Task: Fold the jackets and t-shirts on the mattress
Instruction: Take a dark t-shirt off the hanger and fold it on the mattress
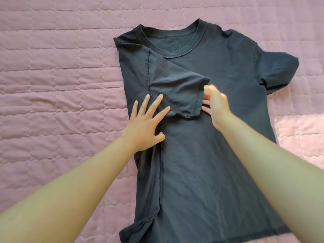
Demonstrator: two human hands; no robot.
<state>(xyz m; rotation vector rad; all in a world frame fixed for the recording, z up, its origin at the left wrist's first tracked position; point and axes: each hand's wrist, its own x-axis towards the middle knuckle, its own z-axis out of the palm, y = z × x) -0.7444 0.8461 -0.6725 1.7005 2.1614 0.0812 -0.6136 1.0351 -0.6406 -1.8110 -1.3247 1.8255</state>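
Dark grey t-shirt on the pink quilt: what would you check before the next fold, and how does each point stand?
1. Dark grey cotton t-shirt lying on pink quilted mattress cover: ok.
2. Folded sleeve laid across the chest: ok.
3. Left hand pressing the side fold: ok.
4. Right hand pinching that sleeve's cuff: ok.
5. Other sleeve folded in: not ok, spread out.
6. Bottom hem smooth: not ok, bunched near corner.

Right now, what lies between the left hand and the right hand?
In the head view, the folded-in sleeve of the dark t-shirt lies between them: the left hand rests on it, the right hand pinches its hem.
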